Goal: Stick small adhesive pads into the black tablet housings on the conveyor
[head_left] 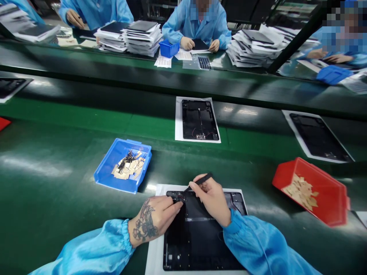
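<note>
A black tablet housing (200, 244) lies on a white sheet (155, 252) right in front of me. My right hand (210, 196) is closed around dark tweezers (205, 178), their tip down at the housing's upper left corner. At that same corner my left hand (156, 215), tattooed on its back, has its fingers pressed together. Whatever small part may be between those fingertips is hidden. A thin dark wire (235, 204) shows near the housing's upper right corner.
A blue bin (100, 173) with pale pieces and black strips stands to the left. At right is a red bin (329, 189) of beige pieces. Other housings (210, 118) on sheets lie along the green belt (155, 124). Co-workers (197, 23) sit opposite behind paper stacks (143, 38).
</note>
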Demonstrator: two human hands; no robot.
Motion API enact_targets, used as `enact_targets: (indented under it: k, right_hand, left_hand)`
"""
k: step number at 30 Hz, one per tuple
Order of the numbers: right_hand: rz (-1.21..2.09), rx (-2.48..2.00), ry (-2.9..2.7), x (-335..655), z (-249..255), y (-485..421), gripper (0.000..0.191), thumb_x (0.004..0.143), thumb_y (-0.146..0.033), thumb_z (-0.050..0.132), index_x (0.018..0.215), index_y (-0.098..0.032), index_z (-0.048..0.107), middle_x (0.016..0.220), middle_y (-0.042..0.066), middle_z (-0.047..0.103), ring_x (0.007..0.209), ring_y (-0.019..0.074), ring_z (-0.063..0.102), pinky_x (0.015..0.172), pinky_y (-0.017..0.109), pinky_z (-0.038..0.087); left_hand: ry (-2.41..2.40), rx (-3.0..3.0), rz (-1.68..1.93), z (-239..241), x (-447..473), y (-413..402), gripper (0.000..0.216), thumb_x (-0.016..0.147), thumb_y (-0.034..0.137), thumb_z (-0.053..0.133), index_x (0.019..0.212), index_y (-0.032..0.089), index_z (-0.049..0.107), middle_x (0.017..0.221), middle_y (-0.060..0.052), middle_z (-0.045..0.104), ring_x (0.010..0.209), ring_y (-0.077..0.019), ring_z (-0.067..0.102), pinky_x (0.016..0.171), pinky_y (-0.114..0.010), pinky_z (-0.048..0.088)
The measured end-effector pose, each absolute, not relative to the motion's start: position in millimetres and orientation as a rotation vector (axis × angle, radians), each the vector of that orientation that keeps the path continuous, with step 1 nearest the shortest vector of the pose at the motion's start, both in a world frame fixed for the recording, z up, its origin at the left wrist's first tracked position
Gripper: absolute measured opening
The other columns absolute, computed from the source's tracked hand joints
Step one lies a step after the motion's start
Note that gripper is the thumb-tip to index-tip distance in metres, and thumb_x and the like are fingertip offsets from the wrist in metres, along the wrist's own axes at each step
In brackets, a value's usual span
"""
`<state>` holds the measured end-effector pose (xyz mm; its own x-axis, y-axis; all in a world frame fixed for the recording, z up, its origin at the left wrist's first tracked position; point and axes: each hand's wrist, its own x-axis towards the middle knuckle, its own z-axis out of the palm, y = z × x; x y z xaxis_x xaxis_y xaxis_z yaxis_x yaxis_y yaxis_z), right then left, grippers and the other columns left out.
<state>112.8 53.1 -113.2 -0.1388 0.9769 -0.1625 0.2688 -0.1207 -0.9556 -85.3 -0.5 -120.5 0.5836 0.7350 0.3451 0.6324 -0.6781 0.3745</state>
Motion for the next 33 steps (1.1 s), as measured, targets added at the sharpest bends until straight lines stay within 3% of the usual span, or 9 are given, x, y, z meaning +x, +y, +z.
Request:
enact_targets:
  k: [11,22,33]
  right_hand:
    - [1.262,-1.419,-1.486,114.0,-117.5,50.6,0.019,0.082,-0.038,0.065,0.084,-0.02,0.058,0.06,-0.002,0.055,0.048,0.0115,0.046,0.045,0.023,0.037]
    - [1.257,-1.418,-1.476,113.0,-115.2,49.2,0.017,0.083,-0.036,0.065,0.084,-0.02,0.057,0.06,-0.003,0.054,0.05,0.0113,0.046,0.047,0.022,0.038]
    - [1.179,-1.385,-1.522,112.6,-115.2,46.7,0.016,0.083,-0.033,0.065,0.084,-0.019,0.058,0.059,-0.004,0.054,0.049,0.0109,0.049,0.046,0.02,0.04]
  left_hand:
    - [1.147,2.563,0.745,-117.2,-83.7,-0.2,0.023,0.091,0.015,0.044,0.107,0.012,0.06,0.066,-0.002,0.054,0.055,-0.0141,0.05,0.047,-0.025,0.038]
    - [1.364,2.65,0.656,-122.1,-79.6,-4.6,0.03,0.088,0.023,0.05,0.113,0.007,0.057,0.075,-0.007,0.055,0.066,-0.0198,0.052,0.056,-0.033,0.048]
    - [1.434,2.673,0.554,-119.4,-75.4,-6.4,0.031,0.088,0.025,0.05,0.112,0.006,0.057,0.078,-0.008,0.056,0.069,-0.0203,0.053,0.057,-0.034,0.048]
